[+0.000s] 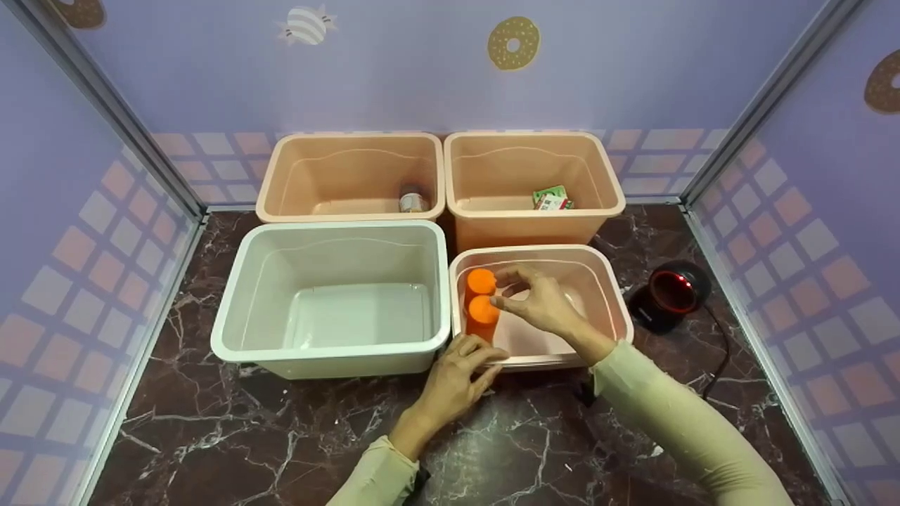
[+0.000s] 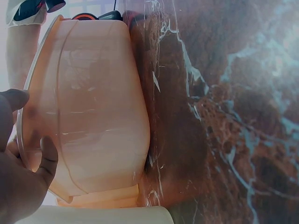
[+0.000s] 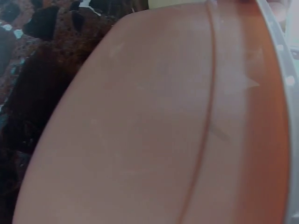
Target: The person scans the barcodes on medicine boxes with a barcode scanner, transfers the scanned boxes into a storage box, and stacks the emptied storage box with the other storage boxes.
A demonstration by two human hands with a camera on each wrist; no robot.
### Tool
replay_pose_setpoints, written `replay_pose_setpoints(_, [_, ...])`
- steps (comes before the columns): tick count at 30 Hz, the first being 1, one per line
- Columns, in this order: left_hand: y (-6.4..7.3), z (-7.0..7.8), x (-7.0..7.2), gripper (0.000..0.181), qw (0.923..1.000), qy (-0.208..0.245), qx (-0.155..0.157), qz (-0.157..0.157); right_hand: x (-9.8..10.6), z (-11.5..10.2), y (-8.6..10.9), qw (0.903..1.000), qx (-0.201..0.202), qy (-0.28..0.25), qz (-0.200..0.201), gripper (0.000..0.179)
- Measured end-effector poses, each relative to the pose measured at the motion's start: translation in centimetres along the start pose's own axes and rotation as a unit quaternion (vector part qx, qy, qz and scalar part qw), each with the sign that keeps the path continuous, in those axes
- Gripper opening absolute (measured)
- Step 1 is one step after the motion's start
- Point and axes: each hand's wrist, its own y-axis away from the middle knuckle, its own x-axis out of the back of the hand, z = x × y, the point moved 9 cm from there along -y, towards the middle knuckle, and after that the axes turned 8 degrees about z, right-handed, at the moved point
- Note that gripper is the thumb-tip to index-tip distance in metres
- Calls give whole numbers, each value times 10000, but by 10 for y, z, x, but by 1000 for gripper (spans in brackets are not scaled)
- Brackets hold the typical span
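Two orange cylindrical bottles, a rear one and a front one, stand upright at the left inside the small pink bin. My right hand reaches over this bin, its thumb and forefinger at the right side of the orange caps; a gap shows between the fingertips. My left hand grips the bin's front left rim. In the left wrist view the left thumb lies against the bin's outer wall. The right wrist view shows mostly the bin wall.
A white bin stands to the left. Behind are two peach bins: the left one holds a small jar, the right one some small packets. A black device with a red light and cable sits at right.
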Motion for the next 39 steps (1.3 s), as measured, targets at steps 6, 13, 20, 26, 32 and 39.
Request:
replay_pose_setpoints(6, [0, -1, -1, 17, 10000, -8, 48, -43, -5, 5, 5, 9999, 30, -54, -127, 43])
replay_pose_setpoints(13, [0, 0, -1, 17, 10000, -12, 9, -22, -14, 12, 10, 9992, 78, -5, -383, 43])
replay_pose_setpoints(20, [0, 0, -1, 18, 10000, -44, 47, -43, -20, 15, 13, 9981, 173, 97, -579, 47])
replay_pose_setpoints(26, [0, 0, -1, 18, 10000, -74, -2, 14, -22, 14, 14, 9968, 305, 288, -682, 52])
replay_pose_setpoints(32, [0, 0, 0, 18, 10000, -57, 24, 61, -23, 11, 17, 9930, 638, 555, -820, 59])
replay_pose_setpoints(39, [1, 0, 1, 18, 10000, -6, 9, 93, -25, 15, 20, 9921, 548, 625, -941, 56])
